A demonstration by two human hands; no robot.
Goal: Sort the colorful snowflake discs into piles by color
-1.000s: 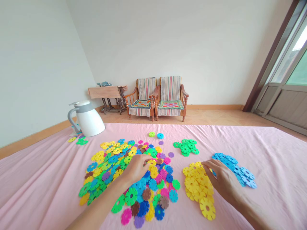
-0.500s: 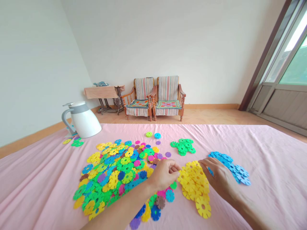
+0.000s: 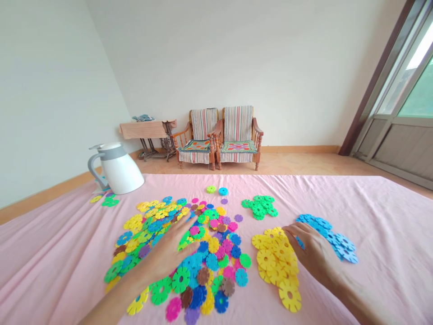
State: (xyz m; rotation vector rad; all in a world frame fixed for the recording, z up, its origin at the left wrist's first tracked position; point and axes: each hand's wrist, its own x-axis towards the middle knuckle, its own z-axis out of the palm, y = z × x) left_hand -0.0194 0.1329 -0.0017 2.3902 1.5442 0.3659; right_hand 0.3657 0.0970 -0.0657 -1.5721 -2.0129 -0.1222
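Note:
My left hand (image 3: 174, 246) is over the mixed pile of flower-shaped plastic discs (image 3: 160, 289), its fingers spread and nothing visible in them. Some discs are hidden under that hand and forearm. At the right edge of a heap of yellow discs (image 3: 275, 259), my right hand (image 3: 309, 246) rests with bent fingers touching the heap. A bit of blue shows in the gap between its thumb and fingers. Just beyond its knuckles lies a group of blue discs (image 3: 341, 246), partly covered by the hand. Green discs (image 3: 260, 207) form a small cluster farther back.
A white jug with a grey handle (image 3: 123, 171) stands at the left on the pink cloth (image 3: 389, 225), a few discs beside it. One lime disc (image 3: 211, 189) and one light-blue disc (image 3: 223, 191) lie toward the back. Two wooden armchairs (image 3: 238, 131) are against the wall.
My left hand has moved left, from the edge of the yellow heap to above the mixed pile, and its fingers have opened. My right hand has stayed almost still.

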